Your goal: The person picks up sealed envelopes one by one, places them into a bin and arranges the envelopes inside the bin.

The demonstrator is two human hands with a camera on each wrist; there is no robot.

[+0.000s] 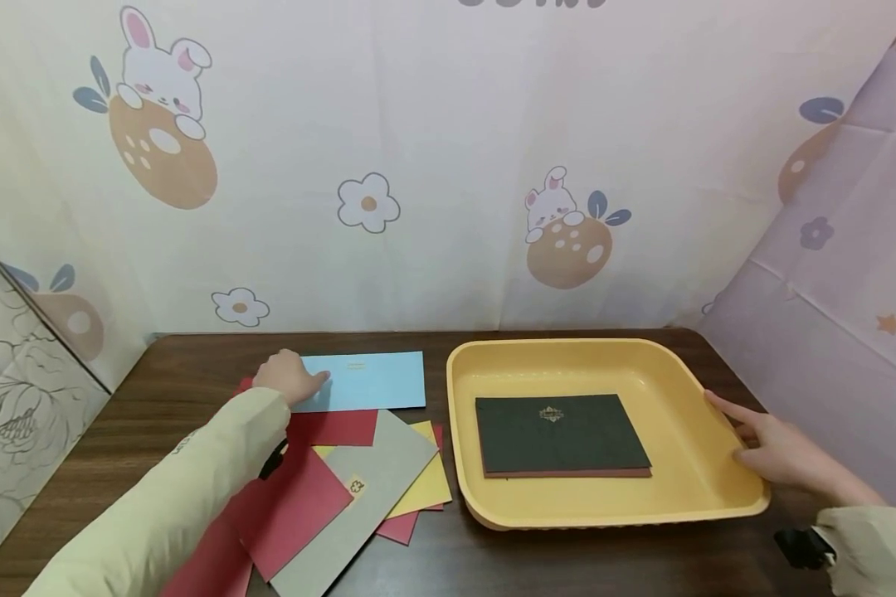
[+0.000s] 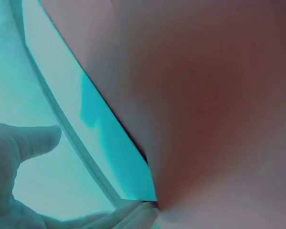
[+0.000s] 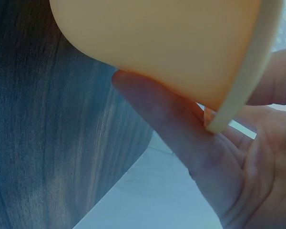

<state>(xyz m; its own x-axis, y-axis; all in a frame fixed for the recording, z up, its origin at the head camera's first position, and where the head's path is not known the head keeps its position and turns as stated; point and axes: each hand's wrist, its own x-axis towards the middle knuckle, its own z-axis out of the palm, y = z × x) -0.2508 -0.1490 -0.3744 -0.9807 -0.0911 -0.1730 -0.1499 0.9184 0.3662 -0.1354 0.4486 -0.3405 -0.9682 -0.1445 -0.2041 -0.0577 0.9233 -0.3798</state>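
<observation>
My left hand (image 1: pixel 287 377) is at the left end of a light blue card (image 1: pixel 377 381) with small gold print. In the left wrist view its thumb (image 2: pixel 40 140) stands straight, apart from the blue card (image 2: pixel 126 164), while the other fingers meet the card's lower end. At the tray's right side my right hand (image 1: pixel 780 448) grips the rim of a yellow tray (image 1: pixel 687 497). In the right wrist view one finger (image 3: pixel 157 102) lies along the outside of the tray wall. Inside the tray lies a dark green card (image 1: pixel 560 444) with a gold emblem, over a reddish one.
Red cards (image 1: pixel 291 514), a grey card (image 1: pixel 366 497) and a yellow card (image 1: pixel 426 489) overlap below the blue one. They lie on a dark wood table (image 1: pixel 538 564). A patterned cloth (image 1: pixel 448 166) hangs behind the table, with another at the right.
</observation>
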